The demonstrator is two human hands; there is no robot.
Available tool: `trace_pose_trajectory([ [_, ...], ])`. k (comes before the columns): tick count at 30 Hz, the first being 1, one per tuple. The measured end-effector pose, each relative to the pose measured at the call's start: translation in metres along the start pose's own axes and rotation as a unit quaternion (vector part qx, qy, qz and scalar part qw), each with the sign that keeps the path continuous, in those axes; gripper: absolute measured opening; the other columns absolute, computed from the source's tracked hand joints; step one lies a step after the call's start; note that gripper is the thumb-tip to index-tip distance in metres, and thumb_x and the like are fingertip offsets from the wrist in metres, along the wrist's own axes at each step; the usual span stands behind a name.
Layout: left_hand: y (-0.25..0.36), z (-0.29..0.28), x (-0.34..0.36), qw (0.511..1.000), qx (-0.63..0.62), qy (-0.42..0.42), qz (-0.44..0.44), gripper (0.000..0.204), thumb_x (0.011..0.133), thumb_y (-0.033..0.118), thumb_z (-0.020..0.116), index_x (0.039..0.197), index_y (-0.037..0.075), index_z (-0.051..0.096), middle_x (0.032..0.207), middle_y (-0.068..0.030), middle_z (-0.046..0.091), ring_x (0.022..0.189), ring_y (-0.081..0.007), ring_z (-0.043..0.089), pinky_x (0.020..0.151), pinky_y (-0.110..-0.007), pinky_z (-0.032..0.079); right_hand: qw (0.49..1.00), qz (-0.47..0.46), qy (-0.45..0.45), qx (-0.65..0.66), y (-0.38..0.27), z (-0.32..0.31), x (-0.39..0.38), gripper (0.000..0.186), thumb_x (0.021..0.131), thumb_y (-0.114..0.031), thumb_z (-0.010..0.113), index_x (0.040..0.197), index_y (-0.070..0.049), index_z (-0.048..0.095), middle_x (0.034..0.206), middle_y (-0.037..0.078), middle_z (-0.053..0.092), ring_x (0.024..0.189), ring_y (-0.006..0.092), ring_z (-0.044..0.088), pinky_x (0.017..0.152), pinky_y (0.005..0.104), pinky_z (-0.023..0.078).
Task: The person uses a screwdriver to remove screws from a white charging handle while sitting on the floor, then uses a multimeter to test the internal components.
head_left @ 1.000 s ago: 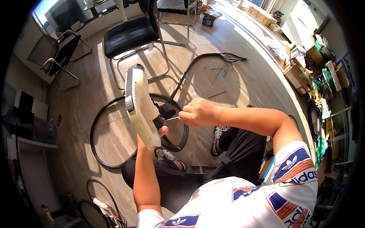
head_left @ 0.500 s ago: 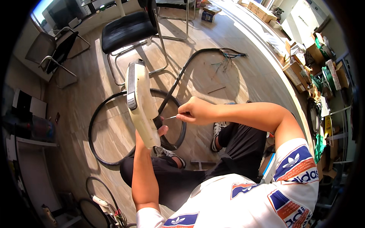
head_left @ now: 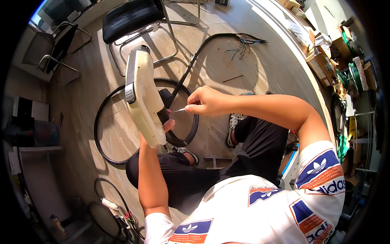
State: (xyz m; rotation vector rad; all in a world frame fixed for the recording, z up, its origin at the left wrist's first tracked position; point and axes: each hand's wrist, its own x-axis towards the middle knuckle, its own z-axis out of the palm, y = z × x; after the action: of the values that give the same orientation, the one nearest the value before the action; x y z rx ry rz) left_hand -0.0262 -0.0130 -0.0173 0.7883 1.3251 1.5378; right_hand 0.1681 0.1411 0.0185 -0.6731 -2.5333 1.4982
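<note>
My left hand [head_left: 169, 125] is wrapped round a cream-coloured charging gun [head_left: 145, 101] with a dark grey strip along its left side. The gun stands on a slant in front of me and hides most of that hand; thumb and a fingertip show at its right edge. A thick black cable [head_left: 188, 77] appears to run from behind the gun and loops on the floor. My right hand [head_left: 203, 101] pinches a thin metal rod-like tool [head_left: 178, 110]. The tool's tip points at the black part of the gun, beside my left fingertips; whether it touches is too small to tell.
Stripped coloured wires [head_left: 243, 45] fan out at the cable's far end. A black chair [head_left: 133, 19] stands ahead, a grey one [head_left: 40, 49] at the far left. Another plug with wires [head_left: 115, 206] lies at lower left. Cardboard boxes [head_left: 321, 69] and green spools crowd the right.
My view has shifted, so the floor things sit higher in the picture. Both hands keep their holds, and the gun and tool have moved slightly leftward and up in the picture.
</note>
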Motion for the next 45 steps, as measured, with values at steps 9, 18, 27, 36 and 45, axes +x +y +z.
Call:
trace_pose_trajectory([
  [9,0.004,-0.02,-0.001,0.997,0.059,-0.004,0.047,0.054,0.068,0.018,0.092,0.108,-0.005,0.063,0.084,-0.0091,0.067,0.065,-0.0186,0.067,0.063,-0.028,0.056,0.982,-0.107,0.086,-0.127,-0.015,-0.013,-0.013,0.024,0.091,-0.015,0.067,0.074,0.001,0.059,0.059,0.015,0.052,0.054,0.0328,0.05,0.053,0.039,0.041],
  [18,0.0,-0.019,0.0,0.994,0.094,-0.04,0.049,0.065,0.072,0.032,0.091,0.113,-0.006,0.058,0.076,-0.008,0.064,0.067,-0.0177,0.064,0.061,-0.029,0.051,0.924,-0.237,0.16,-0.253,-0.024,0.0,-0.019,0.016,0.086,-0.017,0.068,0.075,-0.008,0.061,0.066,0.007,0.058,0.059,0.0292,0.063,0.051,0.0391,0.05],
  [27,0.001,-0.007,0.002,0.995,0.071,-0.058,0.046,0.055,0.07,0.022,0.093,0.105,-0.006,0.063,0.072,-0.0052,0.066,0.066,-0.0145,0.065,0.065,-0.026,0.053,0.848,-0.325,0.224,-0.353,-0.019,0.009,-0.012,0.013,0.07,-0.013,0.072,0.077,-0.009,0.062,0.069,0.001,0.049,0.059,0.0186,0.055,0.052,0.0321,0.042],
  [36,0.0,-0.005,-0.002,0.991,0.073,-0.063,0.091,0.052,0.074,0.02,0.09,0.107,-0.009,0.061,0.073,-0.0074,0.067,0.066,-0.0148,0.065,0.064,-0.025,0.053,0.842,-0.333,0.175,-0.385,-0.014,0.015,-0.014,0.014,0.067,-0.016,0.067,0.073,-0.006,0.06,0.066,0.002,0.05,0.054,0.0179,0.056,0.05,0.0308,0.044],
  [45,-0.01,-0.013,0.002,0.992,0.085,-0.074,0.062,0.052,0.073,0.022,0.092,0.104,-0.008,0.063,0.075,-0.0071,0.068,0.068,-0.0141,0.066,0.063,-0.024,0.052,0.968,-0.165,0.077,-0.171,-0.032,0.007,-0.016,0.018,0.085,-0.013,0.071,0.071,-0.004,0.063,0.064,0.01,0.061,0.056,0.0291,0.062,0.054,0.0382,0.05],
])
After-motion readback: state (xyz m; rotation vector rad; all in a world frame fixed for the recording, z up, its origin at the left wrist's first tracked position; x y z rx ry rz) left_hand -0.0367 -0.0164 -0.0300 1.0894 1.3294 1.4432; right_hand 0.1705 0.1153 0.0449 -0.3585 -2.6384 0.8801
